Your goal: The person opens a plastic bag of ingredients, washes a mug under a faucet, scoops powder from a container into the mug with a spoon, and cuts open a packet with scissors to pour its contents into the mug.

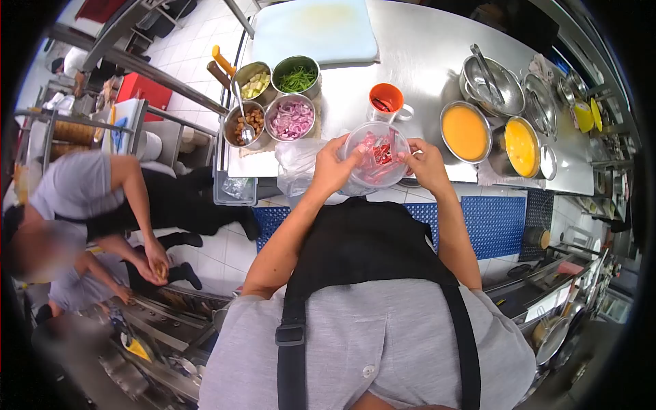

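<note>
Two bare hands hold one clear plastic tub (369,179) between them, just in front of the wearer's dark apron (372,239) and over the near edge of a metal desk (417,75). The left hand (335,164) has its fingers curled round the left side, thumb towards the middle; the right hand (427,164) has its fingers closed on the right edge. Both are parted only as far as the tub's wall. Red pieces (383,154) show in the tub, too small to identify. For good control, an even grip from both sides and a level rim seem best, since loose pieces could spill.

Just beyond the tub stands an orange-and-white cup (386,87), close enough to be knocked, so a little clearance would help. A crumpled plastic bag (294,160) lies by the left wrist and could snag. Farther left is chopped purple onion (292,117) in a metal bowl; to the right, orange liquid (466,132) deserves distance from the elbow. Beyond lies a white cutting board (311,37).
</note>
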Tool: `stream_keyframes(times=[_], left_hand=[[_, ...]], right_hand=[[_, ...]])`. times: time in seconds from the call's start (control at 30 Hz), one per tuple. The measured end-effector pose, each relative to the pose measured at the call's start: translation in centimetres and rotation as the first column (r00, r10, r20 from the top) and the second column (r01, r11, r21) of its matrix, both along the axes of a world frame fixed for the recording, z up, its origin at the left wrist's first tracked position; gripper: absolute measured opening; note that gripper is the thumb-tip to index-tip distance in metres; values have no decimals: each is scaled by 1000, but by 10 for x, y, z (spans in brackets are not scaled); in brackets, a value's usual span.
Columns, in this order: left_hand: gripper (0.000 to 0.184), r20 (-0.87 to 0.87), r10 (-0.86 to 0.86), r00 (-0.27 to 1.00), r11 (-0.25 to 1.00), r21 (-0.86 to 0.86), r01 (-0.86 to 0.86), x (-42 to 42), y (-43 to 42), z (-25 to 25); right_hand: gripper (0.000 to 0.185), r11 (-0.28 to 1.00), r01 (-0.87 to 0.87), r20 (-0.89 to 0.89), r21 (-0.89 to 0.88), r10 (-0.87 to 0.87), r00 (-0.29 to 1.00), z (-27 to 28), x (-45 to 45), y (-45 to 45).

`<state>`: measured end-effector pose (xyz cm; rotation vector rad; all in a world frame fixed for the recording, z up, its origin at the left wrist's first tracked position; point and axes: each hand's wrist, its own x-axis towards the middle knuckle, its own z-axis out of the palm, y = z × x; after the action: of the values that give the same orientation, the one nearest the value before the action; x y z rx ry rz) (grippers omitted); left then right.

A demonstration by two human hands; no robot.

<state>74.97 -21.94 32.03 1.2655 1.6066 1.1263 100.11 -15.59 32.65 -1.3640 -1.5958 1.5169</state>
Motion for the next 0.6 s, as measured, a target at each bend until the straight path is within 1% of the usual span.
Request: stream_keyframes(times=[0.07,0.17,0.2,0.27,0.3,0.33,0.37,0.43,0.47,0.57,0.6], left_hand=[[43,137,-7,991,1000,30,3,-2,2,-11],[36,6,25,1000,1000,9,-25,-9,1,-18],[36,16,34,999,999,2,-34,-13,0,-18],[36,37,50,998,999,-11,-50,-17,-2,-12],[36,64,55,996,998,11,-56,-17,-5,-10],[36,91,60,994,997,35,-63,-16,-8,-3],[36,120,64,991,996,60,-72,-16,-9,3],[37,235,28,972,997,61,-44,-20,-11,18],[37,291,14,956,998,61,-33,-21,-13,23],[39,391,16,920,996,77,-50,-24,-19,30],[39,373,-8,928,996,80,-24,-25,-21,32]], right_hand=[[31,999,29,-104,-26,-32,994,6,0,-4],[30,995,-27,-212,-93,7,977,13,7,-6],[32,972,-51,-342,-231,-32,939,18,12,-7],[33,976,-7,-356,-218,-73,932,5,13,-9],[34,977,15,-362,-214,-94,928,-1,13,-12],[35,986,-2,-249,-168,-40,968,0,10,-15],[37,974,-30,-311,-225,-43,949,-3,8,-16],[39,938,-101,-427,-332,-54,903,-11,3,-21],[41,904,-174,-491,-390,-44,870,-6,2,-21],[42,845,-298,-610,-444,-41,791,-18,-3,-17],[42,836,-313,-626,-451,-47,779,-21,-6,-17]])
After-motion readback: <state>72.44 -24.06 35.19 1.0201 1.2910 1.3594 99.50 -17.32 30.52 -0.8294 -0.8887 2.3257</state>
